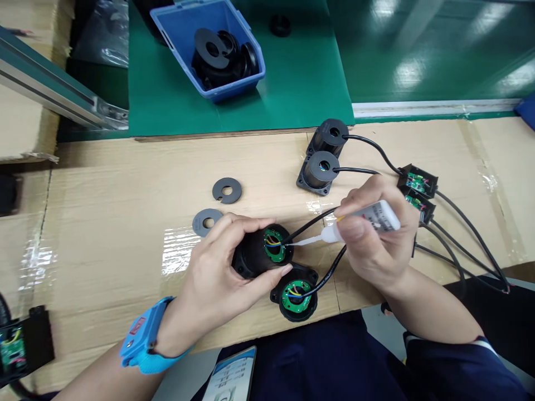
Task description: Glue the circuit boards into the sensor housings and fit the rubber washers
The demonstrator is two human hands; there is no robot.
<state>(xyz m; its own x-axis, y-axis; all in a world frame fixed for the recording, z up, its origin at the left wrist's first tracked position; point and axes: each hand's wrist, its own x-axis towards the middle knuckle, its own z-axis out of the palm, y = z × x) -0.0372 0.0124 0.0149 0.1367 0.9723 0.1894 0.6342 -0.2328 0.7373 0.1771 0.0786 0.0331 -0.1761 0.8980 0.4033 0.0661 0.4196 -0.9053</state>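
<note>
My left hand [234, 267] is wrapped round a black cylindrical housing [254, 250], tilted so its open end faces right. Inside that end a green ring-shaped circuit board [273, 247] with coloured wires shows, and a black cable leads out of it. My right hand [376, 239] grips a small white glue bottle [378, 216], its thin nozzle [307, 240] pointing left at the housing's rim by the cable. Just below stands a second open housing [296, 295] with its board and wires showing. Two dark grey slotted discs, one upper [227, 190] and one lower [204, 221], lie left of the housing.
Two capped housings [321, 169] stand farther back, cabled to small black boxes with circuit boards [418, 181] at the right. A blue bin [246, 86] of black parts sits on a green mat [301, 83]. Another open box [27, 345] lies at the left edge.
</note>
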